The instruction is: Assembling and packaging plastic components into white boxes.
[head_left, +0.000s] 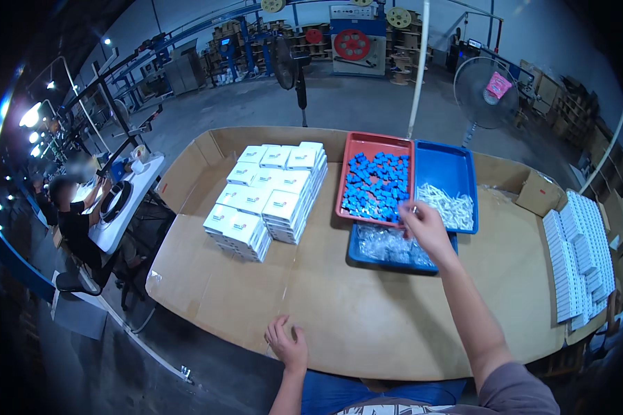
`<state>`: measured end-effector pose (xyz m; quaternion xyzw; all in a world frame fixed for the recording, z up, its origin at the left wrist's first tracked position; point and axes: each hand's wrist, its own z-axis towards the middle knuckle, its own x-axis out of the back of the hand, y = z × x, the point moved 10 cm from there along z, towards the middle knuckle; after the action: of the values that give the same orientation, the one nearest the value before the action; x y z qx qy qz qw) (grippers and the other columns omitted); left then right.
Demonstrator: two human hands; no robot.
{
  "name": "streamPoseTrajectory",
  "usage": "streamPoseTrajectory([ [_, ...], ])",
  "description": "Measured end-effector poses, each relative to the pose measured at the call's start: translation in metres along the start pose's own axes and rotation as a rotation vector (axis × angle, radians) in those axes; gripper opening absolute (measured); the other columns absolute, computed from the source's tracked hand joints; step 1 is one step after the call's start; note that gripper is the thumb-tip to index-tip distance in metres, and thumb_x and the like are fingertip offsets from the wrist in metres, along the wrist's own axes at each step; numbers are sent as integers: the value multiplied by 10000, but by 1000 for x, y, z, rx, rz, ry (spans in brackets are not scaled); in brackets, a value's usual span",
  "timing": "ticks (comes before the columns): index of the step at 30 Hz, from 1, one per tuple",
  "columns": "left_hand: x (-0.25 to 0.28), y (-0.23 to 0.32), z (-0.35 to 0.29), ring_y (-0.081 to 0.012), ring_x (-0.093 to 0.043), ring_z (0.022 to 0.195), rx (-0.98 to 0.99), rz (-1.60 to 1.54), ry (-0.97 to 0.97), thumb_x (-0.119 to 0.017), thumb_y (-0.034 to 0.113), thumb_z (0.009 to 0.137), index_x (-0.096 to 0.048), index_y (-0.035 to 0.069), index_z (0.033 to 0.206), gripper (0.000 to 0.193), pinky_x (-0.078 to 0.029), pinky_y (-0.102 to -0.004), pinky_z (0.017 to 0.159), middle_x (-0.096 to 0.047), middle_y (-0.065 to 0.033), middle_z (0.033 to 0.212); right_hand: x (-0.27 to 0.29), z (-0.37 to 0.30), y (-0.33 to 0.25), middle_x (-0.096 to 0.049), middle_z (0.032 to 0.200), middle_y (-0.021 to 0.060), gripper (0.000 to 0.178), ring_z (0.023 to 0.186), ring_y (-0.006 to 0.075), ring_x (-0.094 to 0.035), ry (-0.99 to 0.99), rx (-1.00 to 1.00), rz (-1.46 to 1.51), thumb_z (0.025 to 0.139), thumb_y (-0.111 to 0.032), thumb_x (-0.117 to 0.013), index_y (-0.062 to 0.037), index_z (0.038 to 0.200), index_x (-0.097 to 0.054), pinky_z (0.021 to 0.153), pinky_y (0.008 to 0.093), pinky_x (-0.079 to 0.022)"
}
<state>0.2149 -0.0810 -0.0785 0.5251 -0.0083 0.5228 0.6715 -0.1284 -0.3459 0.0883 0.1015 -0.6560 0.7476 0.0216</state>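
My right hand (424,227) reaches over the near right corner of a red tray (340,200). Its thumb and fingers are drawn together beside many small blue plastic pieces (375,183); whatever they pinch is too small to make out. Right of that tray, a blue tray (444,166) holds a heap of small white pieces (450,207). Partly under both sits another blue tray (356,257) with clear plastic bags or wrapped pieces (387,243). My left hand (287,344) rests at the cardboard's front edge, fingers loosely apart, holding nothing.
Stacked white boxes (253,199) stand left of the trays on the cardboard-covered table (325,304). Rows of white boxes (581,256) line the right end. Two fans (284,62) stand beyond the far edge. At far left, a person (79,221) sits at a white table (128,207).
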Motion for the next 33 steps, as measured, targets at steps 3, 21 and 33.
streamPoseTrajectory([
  [3, -9, 5, -2, -335, -564, 1163, -30, 61, -64, -677, 83, 823, -658, 39, 1121, 302, -390, -474, 1048, -645, -124, 1175, -48, 131, -17, -701, 843, 89, 231, 693, 144, -673, -45, 26, -2, 1015, -200, -664, 24, 1072, -677, 589, 309, -546],
  [21, -17, -12, 6, -322, -603, 1096, 75, 1, -130, -658, 118, 782, -685, 61, 1032, 258, -410, -472, 1007, -677, -101, 1101, -184, 419, 127, -737, 955, 184, 595, 812, 296, -755, -187, -407, -571, 810, -435, -905, 90, 1020, -720, 693, 418, -664],
  [33, -11, -4, 8, -336, -572, 1116, 58, -3, -133, -652, 79, 801, -666, 52, 1049, 250, -404, -476, 1016, -654, -112, 1129, -172, 394, 79, -707, 1088, 122, 425, 1019, 238, -705, -10, -290, -182, 868, -216, -872, 17, 1148, -654, 870, 416, -602],
])
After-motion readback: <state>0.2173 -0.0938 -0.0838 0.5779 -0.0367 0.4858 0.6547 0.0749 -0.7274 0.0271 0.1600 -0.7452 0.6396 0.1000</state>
